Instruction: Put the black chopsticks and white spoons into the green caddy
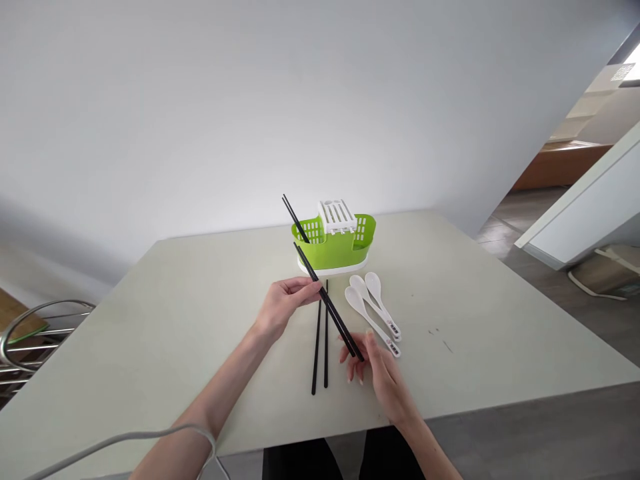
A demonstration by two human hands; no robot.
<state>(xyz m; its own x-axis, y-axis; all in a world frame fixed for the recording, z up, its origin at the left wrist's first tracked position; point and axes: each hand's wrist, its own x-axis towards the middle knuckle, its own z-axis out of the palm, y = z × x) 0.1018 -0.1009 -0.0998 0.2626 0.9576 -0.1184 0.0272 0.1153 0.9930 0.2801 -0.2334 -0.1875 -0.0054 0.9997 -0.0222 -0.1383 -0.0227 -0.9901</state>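
Note:
My left hand [283,305] pinches a pair of black chopsticks [335,316] near the middle, holding them slanted above the table. By their lower ends is my right hand [381,371], its fingers apart and partly behind the tips; whether it touches them I cannot tell. Two more black chopsticks [326,350] lie on the table below. Behind stands a green cutlery caddy [327,255] with a white slotted top [338,215] and a white base. Another pair of black chopsticks [295,219] leans in its left compartment. Three white spoons [371,313] lie beside my right hand.
The pale table [215,280] meets a plain wall [320,100] at the back. A grey cable [135,436] crosses over my left forearm. A metal rack [40,340] is at the left, and a white cabinet [585,193] stands off to the right.

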